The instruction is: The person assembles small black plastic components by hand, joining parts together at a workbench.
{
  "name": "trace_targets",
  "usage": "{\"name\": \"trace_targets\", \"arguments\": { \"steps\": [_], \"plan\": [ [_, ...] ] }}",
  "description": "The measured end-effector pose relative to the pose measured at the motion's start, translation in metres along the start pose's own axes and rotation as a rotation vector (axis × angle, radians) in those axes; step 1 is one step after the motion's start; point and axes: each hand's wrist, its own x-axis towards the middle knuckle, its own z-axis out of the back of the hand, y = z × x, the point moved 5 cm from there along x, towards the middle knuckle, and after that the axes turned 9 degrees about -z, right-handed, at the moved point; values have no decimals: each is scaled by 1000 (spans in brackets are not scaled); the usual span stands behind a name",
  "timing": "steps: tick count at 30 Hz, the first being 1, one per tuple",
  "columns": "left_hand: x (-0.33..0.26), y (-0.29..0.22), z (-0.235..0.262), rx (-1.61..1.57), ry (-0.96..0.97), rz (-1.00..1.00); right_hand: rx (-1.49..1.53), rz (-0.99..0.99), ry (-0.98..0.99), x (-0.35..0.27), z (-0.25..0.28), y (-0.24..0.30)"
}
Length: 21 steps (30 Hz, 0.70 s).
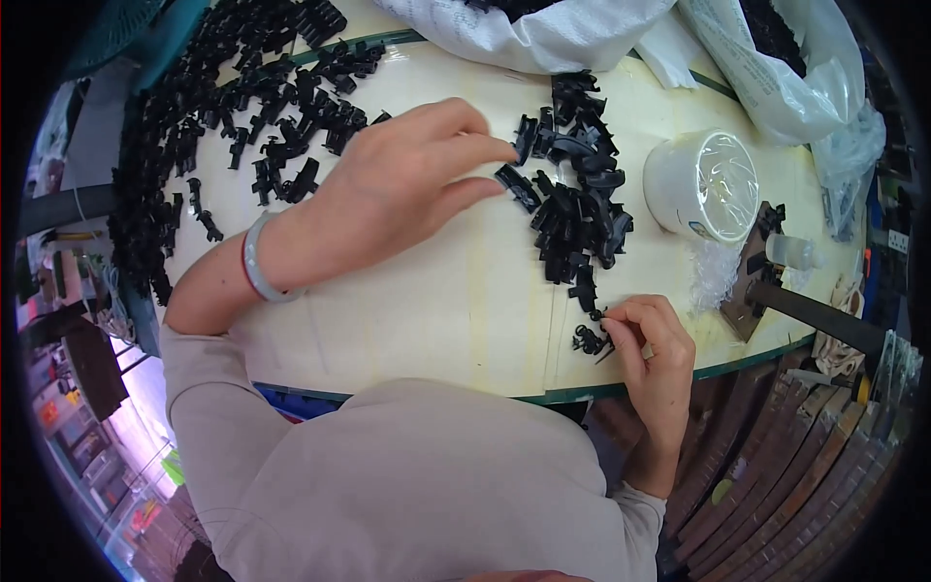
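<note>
My left hand [412, 175] reaches across the table beside a middle pile of small black plastic parts [577, 209]. Its thumb and forefinger are apart, their tips next to two loose parts at the pile's left edge, and nothing shows between them. Lower right, my right hand [659, 354] is closed in a pinch at the near end of that pile. A small black piece [596, 315] shows at its fingertips, too small to name. Just beside these fingers lies a little cluster of thin black bits [588, 339].
Many more black parts [281, 145] spread over the left of the pale table [407, 330]. A white tub [679, 184] with clear film stands right of the pile. White sacks [553, 39] lie at the back. A brown plate with a dark bar [795, 306] sits at the right edge.
</note>
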Motion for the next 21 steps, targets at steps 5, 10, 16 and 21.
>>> {"name": "trace_targets", "arguments": {
  "steps": [5,10,16,21],
  "plan": [
    [17,3,-19,6,58,-152,4,-150,49,6,2,-3],
    [16,-3,-8,18,30,-204,571,-321,83,6,3,-27],
    [2,-8,-16,-345,150,48,1159,-355,115,12,-5,-55],
    [-10,-6,-35,-1002,95,558,1368,-377,26,10,-6,-65]
  ]
}}
